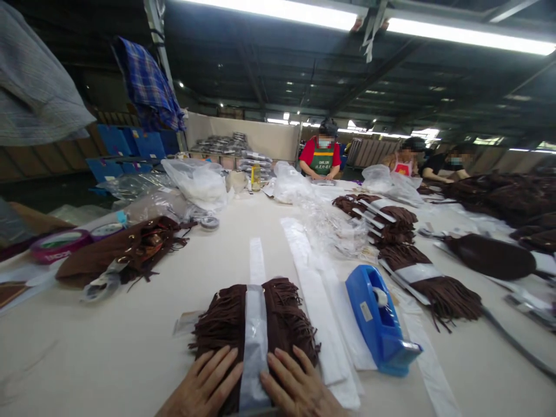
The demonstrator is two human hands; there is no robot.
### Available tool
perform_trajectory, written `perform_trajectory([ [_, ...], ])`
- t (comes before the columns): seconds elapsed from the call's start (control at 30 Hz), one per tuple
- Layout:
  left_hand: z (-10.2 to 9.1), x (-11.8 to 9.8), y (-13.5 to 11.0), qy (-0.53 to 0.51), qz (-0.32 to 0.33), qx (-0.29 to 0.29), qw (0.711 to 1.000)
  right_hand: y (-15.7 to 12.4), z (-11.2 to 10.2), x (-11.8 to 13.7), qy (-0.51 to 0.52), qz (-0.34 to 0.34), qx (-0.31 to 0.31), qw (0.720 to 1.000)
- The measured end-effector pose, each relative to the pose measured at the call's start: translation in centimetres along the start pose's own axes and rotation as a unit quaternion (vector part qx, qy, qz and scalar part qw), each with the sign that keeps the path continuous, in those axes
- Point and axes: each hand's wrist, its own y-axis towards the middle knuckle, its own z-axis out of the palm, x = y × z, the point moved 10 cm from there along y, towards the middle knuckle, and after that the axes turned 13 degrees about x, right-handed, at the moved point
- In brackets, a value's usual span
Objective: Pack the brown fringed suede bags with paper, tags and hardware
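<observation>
A dark brown fringed bag (pixel 278 301) lies flat on the table before me, its fringes fanning out to both sides. A whitish strip (pixel 255 330) runs lengthwise over its middle. My left hand (pixel 208 379) rests on the near left part of the bag, fingers stretched out beside the strip. On the other side of the strip my right hand (pixel 297 382) presses flat, its fingers spread over the brown material. Another white strip (pixel 256 258) lies just beyond the bag. The bag's near edge is partly hidden by my hands.
A blue tape dispenser (pixel 376 318) stands right, beside white sheets (pixel 310 289). Banded fringed bags (pixel 428 278) are stacked farther right. Another brown bag (pixel 117 255) and purple tape rolls (pixel 61 246) lie left. Clear plastic bags (pixel 195 182) and a co-worker (pixel 321 153) are across the table.
</observation>
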Motion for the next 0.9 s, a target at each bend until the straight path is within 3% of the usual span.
perform_trajectory([
  [0.13,-0.5,2.2,1.5,-0.063,0.017,0.012,0.998,1.5,0.1,-2.2,0.174,0.018,0.160,0.971],
  [0.23,-1.1,5.1,3.4,-0.211,0.012,0.045,0.976,2.6,-1.0,-4.4,0.315,0.075,0.198,0.925],
  [0.3,-1.0,6.7,4.4,-0.268,-0.009,0.065,0.961,3.3,-1.7,-5.4,0.348,0.111,0.195,0.910],
  [0.37,-1.3,7.2,4.7,-0.242,-0.012,0.044,0.969,3.7,-1.8,-5.9,0.328,0.142,0.180,0.916],
  [0.43,-1.4,6.4,4.1,-0.162,0.002,0.003,0.987,3.7,-1.2,-5.4,0.274,0.146,0.162,0.936],
  [0.57,0.2,3.2,1.9,-0.019,-0.015,-0.002,1.000,2.7,1.5,-2.5,0.149,0.077,0.131,0.977],
  [0.73,0.8,1.5,0.8,-0.014,-0.074,0.023,0.997,1.4,3.1,-1.7,0.110,0.048,0.132,0.984],
  [0.9,0.9,1.9,1.4,0.001,-0.116,-0.001,0.993,1.5,2.5,-2.4,0.113,0.025,0.110,0.987],
])
